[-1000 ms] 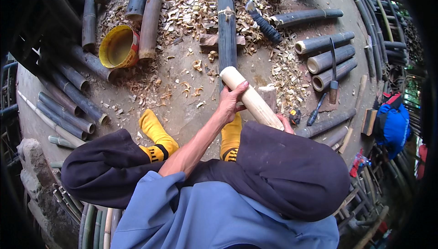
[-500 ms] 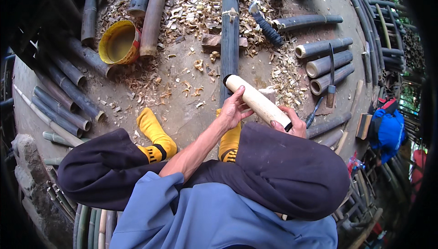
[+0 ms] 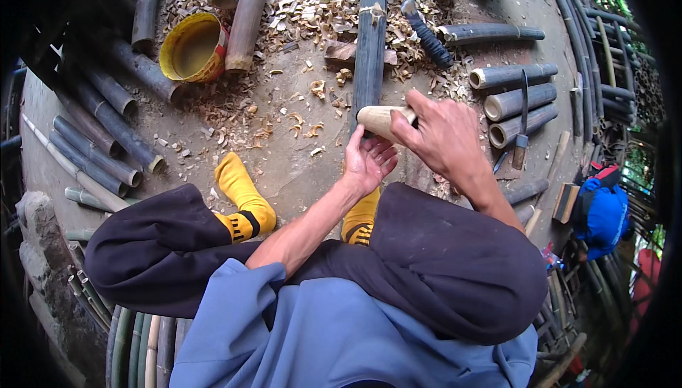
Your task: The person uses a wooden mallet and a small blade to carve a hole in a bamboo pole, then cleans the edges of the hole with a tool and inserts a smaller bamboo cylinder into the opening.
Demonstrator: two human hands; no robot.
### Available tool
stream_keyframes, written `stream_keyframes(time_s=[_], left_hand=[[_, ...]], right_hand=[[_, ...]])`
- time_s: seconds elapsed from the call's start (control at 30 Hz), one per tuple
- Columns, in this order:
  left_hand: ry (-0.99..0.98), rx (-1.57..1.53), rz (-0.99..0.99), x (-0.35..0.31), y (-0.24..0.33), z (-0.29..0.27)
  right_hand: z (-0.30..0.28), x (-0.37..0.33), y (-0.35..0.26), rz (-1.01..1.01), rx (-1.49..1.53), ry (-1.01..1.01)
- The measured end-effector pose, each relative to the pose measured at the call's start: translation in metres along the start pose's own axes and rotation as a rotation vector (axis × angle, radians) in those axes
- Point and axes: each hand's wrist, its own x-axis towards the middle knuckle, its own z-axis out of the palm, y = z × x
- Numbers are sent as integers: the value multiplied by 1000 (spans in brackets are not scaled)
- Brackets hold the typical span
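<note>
A pale, peeled bamboo tube is held up in front of my knees, seen foreshortened. My right hand grips it from above, its thumb along the near side. Just below its left end is my left hand, palm up with fingers apart; the thumb tip is at the tube's end, though whether it touches I cannot tell. Beyond them a long dark bamboo pole lies pointing away from me, crossing a reddish block.
A yellow-and-red bucket of murky liquid stands at the far left. A hatchet-like tool with a wrapped handle lies on wood shavings. On the right are cut bamboo lengths and a blade with a wooden handle.
The tube has turned and foreshortened. My right hand has moved up from its near end to grip it from above. My left hand has let go and opened below it.
</note>
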Motion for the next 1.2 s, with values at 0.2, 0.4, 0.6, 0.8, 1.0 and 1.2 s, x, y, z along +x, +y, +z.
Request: stream_keyframes(time_s=[0.2, 0.4, 0.6, 0.8, 1.0, 1.2], left_hand=[[-124, -128, -35, -10, 1, 4], [-178, -187, -79, -8, 1, 3], [-223, -201, -46, -6, 3, 2], [-212, -229, -18, -5, 4, 6], [-211, -270, -18, -1, 2, 7], [-168, -296, 42, 0, 5, 7]], right_hand=[[9, 4, 3, -187, -32, 64], [10, 3, 3, -178, -74, 129], [11, 4, 7, -375, -100, 93], [10, 9, 7, -361, -62, 112], [5, 10, 16, -443, -79, 97], [-54, 7, -12, -469, 70, 279]])
